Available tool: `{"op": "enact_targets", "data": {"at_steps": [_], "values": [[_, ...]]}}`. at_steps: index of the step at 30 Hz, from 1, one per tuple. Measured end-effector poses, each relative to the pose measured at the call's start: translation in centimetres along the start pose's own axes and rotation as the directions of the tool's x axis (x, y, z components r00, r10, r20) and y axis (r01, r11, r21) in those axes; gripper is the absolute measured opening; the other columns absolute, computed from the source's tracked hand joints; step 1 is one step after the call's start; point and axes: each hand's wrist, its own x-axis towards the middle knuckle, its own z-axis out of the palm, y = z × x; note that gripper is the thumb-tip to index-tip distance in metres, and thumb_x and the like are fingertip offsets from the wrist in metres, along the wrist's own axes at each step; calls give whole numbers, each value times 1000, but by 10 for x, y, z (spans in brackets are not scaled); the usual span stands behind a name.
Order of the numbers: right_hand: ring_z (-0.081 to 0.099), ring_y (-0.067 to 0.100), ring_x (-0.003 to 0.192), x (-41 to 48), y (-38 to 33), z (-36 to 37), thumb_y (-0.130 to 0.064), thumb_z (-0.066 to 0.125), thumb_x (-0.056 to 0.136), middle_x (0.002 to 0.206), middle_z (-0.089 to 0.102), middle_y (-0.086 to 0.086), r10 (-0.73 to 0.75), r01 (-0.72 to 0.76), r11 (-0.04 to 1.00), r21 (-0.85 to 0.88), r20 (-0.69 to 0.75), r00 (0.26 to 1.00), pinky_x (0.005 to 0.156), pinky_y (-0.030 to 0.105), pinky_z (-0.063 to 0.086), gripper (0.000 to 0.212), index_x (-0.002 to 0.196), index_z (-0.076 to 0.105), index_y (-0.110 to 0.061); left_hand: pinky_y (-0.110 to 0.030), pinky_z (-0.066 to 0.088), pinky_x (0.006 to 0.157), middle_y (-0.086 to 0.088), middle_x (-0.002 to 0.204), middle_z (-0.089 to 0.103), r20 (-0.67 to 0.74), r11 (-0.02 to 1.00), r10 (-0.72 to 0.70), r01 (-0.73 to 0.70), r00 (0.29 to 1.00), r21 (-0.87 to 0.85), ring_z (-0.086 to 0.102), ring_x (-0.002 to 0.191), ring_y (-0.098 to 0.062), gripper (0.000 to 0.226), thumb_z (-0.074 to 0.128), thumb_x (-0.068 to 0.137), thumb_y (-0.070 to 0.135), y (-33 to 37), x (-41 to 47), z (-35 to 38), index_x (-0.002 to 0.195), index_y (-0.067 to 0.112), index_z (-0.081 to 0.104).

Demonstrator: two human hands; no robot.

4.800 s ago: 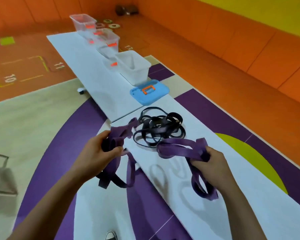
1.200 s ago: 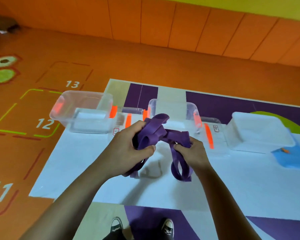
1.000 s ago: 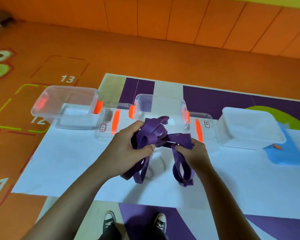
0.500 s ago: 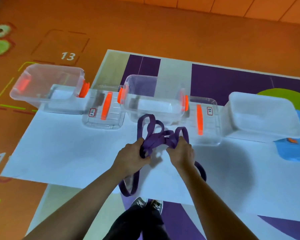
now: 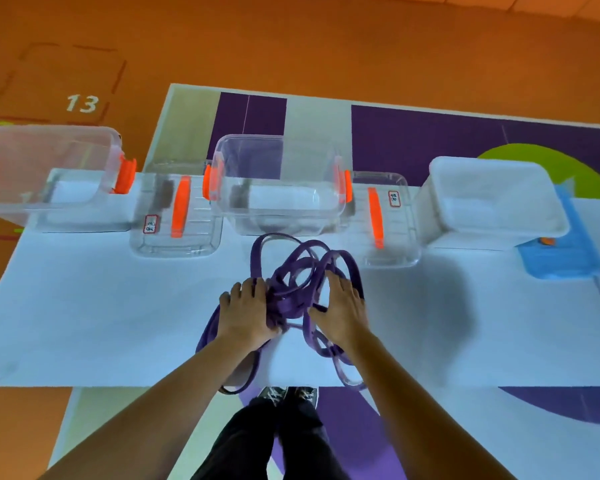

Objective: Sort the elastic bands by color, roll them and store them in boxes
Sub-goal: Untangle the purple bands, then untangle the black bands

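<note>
Two hands down on the purple bands (image 5: 286,299), right at the centre of the white board (image 5: 84,306). My left hand (image 5: 246,313) lies flat with fingers close together, its thumb side pushed into the thick knot. The right hand (image 5: 340,310) is spread wide, palm down, pressing several loops to the board. Neither one looks to be pinching anything.

It's a loose tangle. Loops fan out toward twelve o'clock, almost reaching the middle clear box (image 5: 278,181), and more trail to six and seven o'clock, drooping over the board's near edge. Another clear box (image 5: 49,168) sits at ten o'clock and a white box (image 5: 489,195) at two o'clock.

Handling, as I read it: light, floppy, rubbery stuff that will spring open the moment pressure lifts. Grabbing the knot would only drag the lot along. I'd pick one outer loop at twelve o'clock, tease it free, flatten it, and roll from one end with the thumb pinning the coil. The overhanging tails could snag or slide off, so I'd draw those in first.
</note>
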Motion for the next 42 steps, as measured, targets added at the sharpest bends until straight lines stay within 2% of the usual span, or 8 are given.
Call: {"op": "enact_targets", "data": {"at_steps": [4,9,13,16,22,29,35,42], "values": [[46,31,135,-13,-2,-8,-27,67,90,149,48,6,10,-3,997,79,-84,996,111,42,38,67,152,41,-21,-44,39,108,-6,140,49,-49,997,75,-76,996,-2,46,132,-31,67,63,86,53,3,-11,-17,142,22,43],[51,33,128,-37,2,-21,-17,65,89,143,52,8,1,15,997,70,-223,975,106,43,41,58,145,50,-17,-43,41,104,-6,133,56,-152,970,239,-244,959,-19,51,123,-32,41,56,96,38,25,-30,-38,131,19,58],[56,36,121,-66,21,-41,-13,68,86,140,55,9,-4,32,997,68,-368,930,100,43,43,52,137,58,-15,-44,43,102,-5,126,59,-231,923,378,-385,897,12,54,117,-31,33,58,95,34,65,-48,-57,123,18,63],[57,35,122,-86,50,-61,-16,68,87,141,56,8,17,20,997,74,-468,883,101,45,45,49,135,60,-16,-47,48,92,-6,112,64,-298,878,472,-473,830,73,61,103,-33,25,65,88,31,105,-55,-65,108,16,68],[58,31,121,-132,134,-109,-21,68,89,137,58,6,77,1,992,129,-602,795,101,45,47,43,131,62,-19,-46,49,89,-4,111,66,-370,798,584,-594,722,101,62,103,-32,25,69,87,28,210,-68,-69,109,17,70],[58,27,117,-183,265,-164,-21,63,89,133,57,3,149,-45,983,178,-628,764,102,42,44,42,131,61,-20,-41,48,87,-1,109,68,-397,738,640,-670,658,81,63,100,-29,22,69,89,28,359,-94,-42,110,20,71],[58,26,113,-216,371,-199,-22,63,90,129,57,0,226,-100,968,231,-628,745,97,39,44,40,130,63,-21,-39,47,84,2,104,67,-351,728,660,-682,664,78,63,97,-28,20,68,88,29,467,-108,-12,107,23,70],[54,22,119,-212,474,-248,-26,62,94,131,54,-3,303,-166,946,278,-581,756,103,35,41,40,134,59,-24,-37,48,84,5,106,66,-279,702,699,-707,659,85,62,98,-24,21,65,89,31,569,-91,8,109,25,68]]}}
